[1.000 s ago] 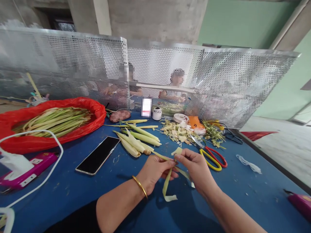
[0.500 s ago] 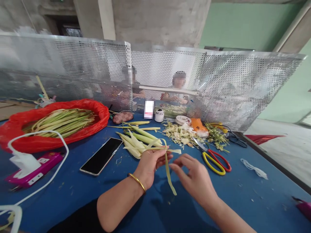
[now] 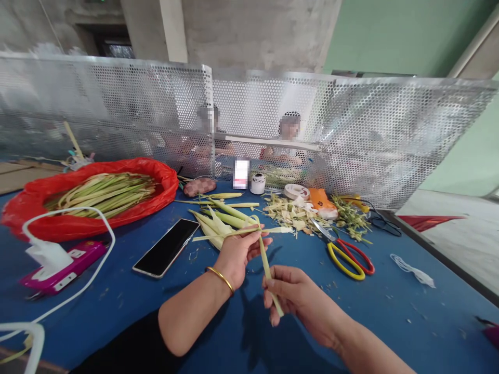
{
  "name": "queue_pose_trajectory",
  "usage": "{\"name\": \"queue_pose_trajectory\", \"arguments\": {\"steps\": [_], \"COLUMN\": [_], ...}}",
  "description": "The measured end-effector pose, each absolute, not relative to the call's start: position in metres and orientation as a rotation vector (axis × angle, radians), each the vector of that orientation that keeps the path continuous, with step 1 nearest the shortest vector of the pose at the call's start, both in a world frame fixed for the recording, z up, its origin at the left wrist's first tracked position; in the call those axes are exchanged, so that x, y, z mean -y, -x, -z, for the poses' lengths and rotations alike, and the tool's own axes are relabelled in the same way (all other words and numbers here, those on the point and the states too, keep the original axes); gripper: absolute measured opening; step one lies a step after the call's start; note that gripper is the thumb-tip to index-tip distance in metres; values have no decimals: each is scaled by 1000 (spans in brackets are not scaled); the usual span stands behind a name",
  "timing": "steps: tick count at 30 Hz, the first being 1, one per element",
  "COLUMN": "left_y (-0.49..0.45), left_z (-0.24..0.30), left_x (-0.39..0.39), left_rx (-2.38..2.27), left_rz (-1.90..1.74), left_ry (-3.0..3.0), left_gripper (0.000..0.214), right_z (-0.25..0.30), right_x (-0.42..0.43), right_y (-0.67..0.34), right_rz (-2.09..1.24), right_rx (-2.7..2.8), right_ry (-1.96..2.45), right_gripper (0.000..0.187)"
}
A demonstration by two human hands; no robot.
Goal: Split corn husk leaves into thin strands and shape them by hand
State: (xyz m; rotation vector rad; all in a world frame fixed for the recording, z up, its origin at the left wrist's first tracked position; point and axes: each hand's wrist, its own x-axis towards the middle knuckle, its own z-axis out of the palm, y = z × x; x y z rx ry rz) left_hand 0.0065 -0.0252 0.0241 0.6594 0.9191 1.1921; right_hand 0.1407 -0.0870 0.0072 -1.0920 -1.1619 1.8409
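Pale green plant strips (image 3: 265, 254), flat like leaf or husk, cross one another at the fingertips of my left hand (image 3: 237, 254). That hand is closed, pinching the crossing between thumb and fingers; a gold bangle circles its wrist. One strip hangs down toward me, and my right hand (image 3: 286, 293) grips it near its lower end, between thumb and fingers. Other strip ends stick out left and right of my left hand. Just behind it, a small pile of husks and stalks (image 3: 210, 228) lies on the blue table (image 3: 218, 337).
Red-and-yellow-handled scissors (image 3: 346, 257) lie to the right, beside a heap of trimmings (image 3: 284, 213). At left are a phone (image 3: 167, 248), a purple power strip (image 3: 74, 267) with a white cable, and a red bag (image 3: 163, 182) of stalks. A perforated metal screen (image 3: 268, 104) stands behind; people sit beyond it.
My right hand has moved down and closed on the hanging strip, which it was only near before. My left hand keeps its pinch. The view has shifted slightly.
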Motion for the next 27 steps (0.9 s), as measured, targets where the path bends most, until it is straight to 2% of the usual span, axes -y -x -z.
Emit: {"name": "queue_pose_trajectory", "arguments": {"steps": [5, 7, 11, 13, 15, 18, 20, 22, 27], "left_y": [0, 1, 1, -1, -2, -4, -5, -5, -5], "left_z": [-27, -27, -28, -28, -28, -28, -27, -26, -22], "left_x": [17, 17, 23, 28, 32, 38, 40, 40, 37], "left_rx": [-922, -911, -887, -875, -847, -817, -841, -884, -925], "left_rz": [-1190, -1148, -1023, -977, -900, -738, -652, -601, -569], "left_ry": [-621, -644, -805, -929, -1048, -1117, -1128, -1147, -1167], "left_gripper": [16, 17, 15, 16, 18, 22, 23, 23, 28], "right_z": [-4, -9, -20, -24, -25, -23, -22, -20, -21], "right_x": [87, 84, 71, 64, 60, 60, 61, 61, 54], "right_y": [-144, -153, -176, -183, -184, -177, -172, -170, -175], "right_rz": [-1753, -1467, -610, -447, -576, -1062, -1266, -1293, -1060], "right_rx": [1572, 1710, 1551, 1546, 1571, 1404, 1177, 991, 887], "right_ry": [1300, 1446, 1474, 1411, 1320, 1173, 1082, 1036, 1040], "right_gripper": [33, 36, 41, 38, 39, 39, 33, 29, 27]}}
